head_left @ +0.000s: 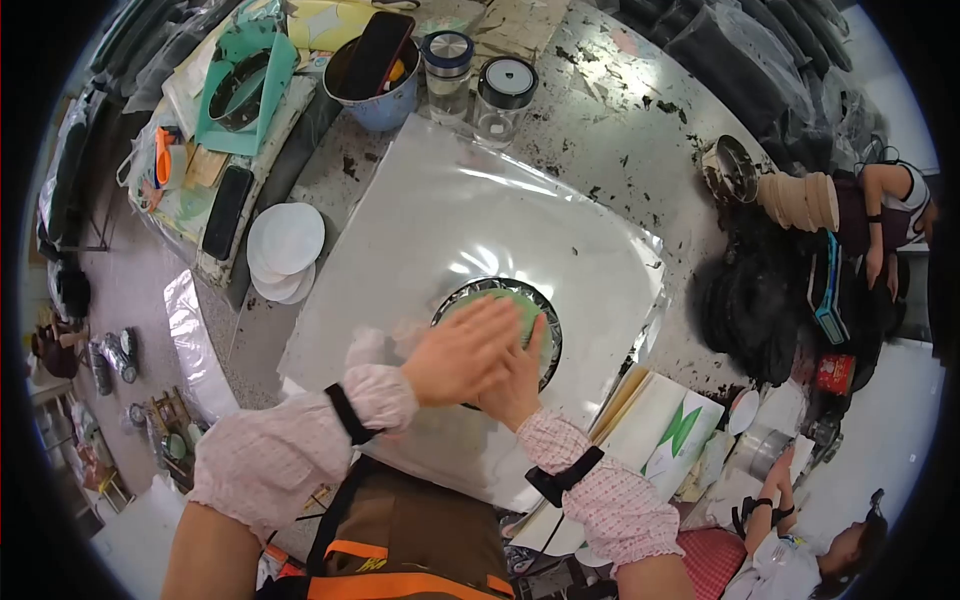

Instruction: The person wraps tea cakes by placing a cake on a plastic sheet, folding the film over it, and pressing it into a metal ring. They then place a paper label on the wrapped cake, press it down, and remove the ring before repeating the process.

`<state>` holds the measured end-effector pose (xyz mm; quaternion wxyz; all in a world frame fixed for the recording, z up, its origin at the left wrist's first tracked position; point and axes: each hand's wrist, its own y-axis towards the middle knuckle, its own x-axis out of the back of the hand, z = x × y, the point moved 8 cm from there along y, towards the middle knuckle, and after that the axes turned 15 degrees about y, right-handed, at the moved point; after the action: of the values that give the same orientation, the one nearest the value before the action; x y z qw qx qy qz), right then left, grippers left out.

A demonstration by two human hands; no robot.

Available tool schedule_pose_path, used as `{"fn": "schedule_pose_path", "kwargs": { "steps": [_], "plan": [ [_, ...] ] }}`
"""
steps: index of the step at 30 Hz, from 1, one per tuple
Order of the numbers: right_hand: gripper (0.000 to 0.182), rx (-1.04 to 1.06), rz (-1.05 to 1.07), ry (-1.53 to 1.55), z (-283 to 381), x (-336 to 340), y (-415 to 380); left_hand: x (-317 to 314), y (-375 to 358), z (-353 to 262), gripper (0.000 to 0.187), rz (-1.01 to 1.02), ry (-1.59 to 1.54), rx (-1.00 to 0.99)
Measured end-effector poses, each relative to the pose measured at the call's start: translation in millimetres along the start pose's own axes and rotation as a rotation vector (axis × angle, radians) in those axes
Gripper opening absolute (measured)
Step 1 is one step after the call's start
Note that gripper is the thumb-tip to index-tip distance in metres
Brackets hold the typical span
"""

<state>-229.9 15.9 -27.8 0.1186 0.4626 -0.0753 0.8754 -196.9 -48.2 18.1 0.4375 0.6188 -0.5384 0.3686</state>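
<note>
In the middle of the head view a round green pad or disc (527, 303) sits inside a dark ring with a crinkled, shiny rim (553, 342). The ring lies on a large sheet of clear plastic (400, 250). My left hand (462, 352) is laid across the green disc with its fingers stretched out, slightly blurred. Partly beneath it, my right hand (513, 385) touches the disc's near right side, one finger extended upward; its other fingers are mostly covered by the left hand.
White round discs (286, 240) lie left of the sheet. Two lidded jars (505, 100) and a blue bucket (385, 108) holding a phone stand behind it. A dark pile (745, 305) and stacked tan rings (798, 202) are at right. Co-workers (790, 570) sit along the right side.
</note>
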Motion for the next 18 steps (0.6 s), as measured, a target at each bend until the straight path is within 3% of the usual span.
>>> {"fn": "schedule_pose_path", "kwargs": {
  "steps": [2, 3, 7, 10, 11, 14, 17, 18],
  "plan": [
    [0.077, -0.12, 0.06, -0.024, -0.1, 2.9, 9.8, -28.1, 13.0, 1.9, 0.074, 0.122, 0.075, 0.017],
    [0.068, -0.103, 0.043, -0.023, 0.7, 4.2, 13.8, -32.7, 15.0, 2.5, 0.074, 0.126, 0.069, 0.032],
    [0.074, -0.047, -0.085, 0.23, -12.7, -9.6, 6.3, -50.9, 17.6, 10.4, 0.071, 0.09, 0.066, 0.053],
    [0.072, -0.099, 0.129, 0.093, -15.9, -17.7, 5.3, -45.2, 19.0, 10.0, 0.068, 0.074, 0.052, 0.053],
    [0.075, -0.072, 0.085, 0.015, -11.9, -16.5, 7.0, -36.6, 18.6, 13.3, 0.067, 0.056, -0.026, 0.024],
    [0.07, -0.006, -0.01, -0.009, 6.1, 2.9, 12.1, 0.4, 13.3, 58.3, 0.05, -0.218, -0.027, 0.364],
    [0.069, 0.002, 0.016, -0.029, 10.0, 1.9, 11.8, -31.3, 11.6, 91.6, 0.03, 0.166, -0.27, 0.613],
    [0.069, -0.002, 0.009, -0.037, 9.8, 3.4, 9.1, -21.5, 13.8, 83.2, 0.025, 0.14, -0.187, 0.555]
  ]
}}
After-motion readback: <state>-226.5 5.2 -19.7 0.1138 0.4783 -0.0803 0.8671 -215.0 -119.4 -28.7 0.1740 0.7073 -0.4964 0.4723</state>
